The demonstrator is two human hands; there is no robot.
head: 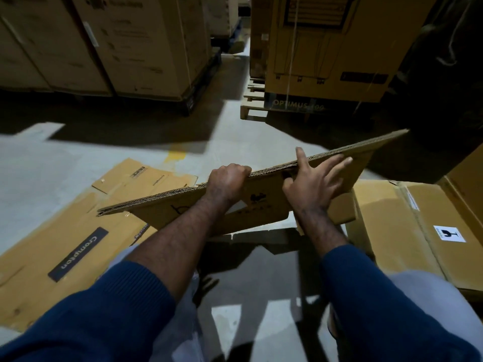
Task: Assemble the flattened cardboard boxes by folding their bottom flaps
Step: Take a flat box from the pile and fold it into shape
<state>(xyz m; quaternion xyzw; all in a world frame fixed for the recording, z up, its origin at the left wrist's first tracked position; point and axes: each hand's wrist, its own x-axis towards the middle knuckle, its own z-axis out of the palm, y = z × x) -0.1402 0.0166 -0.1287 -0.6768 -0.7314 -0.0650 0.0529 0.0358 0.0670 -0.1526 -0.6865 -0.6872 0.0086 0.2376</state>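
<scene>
Nearest, two blue sleeves [117,309] reach forward over a concrete floor [39,158]. The flattened box [162,212] is held off the floor between both hands, on edge and tilted, its right end higher. The left hand [227,178] grips the top edge, fingers curled tightly over it. The right hand [311,184] holds the same edge further right: thumb raised above it, one finger curled in at the edge, the other fingers spread flat on the near face.

Below left, a sheet of flat cardboard [52,231] marked "Crompton" lies on the floor. At right stands a closed carton [392,218] bearing a white sticker [449,233].

Beyond, a yellow mark [175,154] shows on the floor. Furthest back, a wooden pallet [252,100] carries a yellow carton [326,48]; stacked cartons [104,43] stand at left.
</scene>
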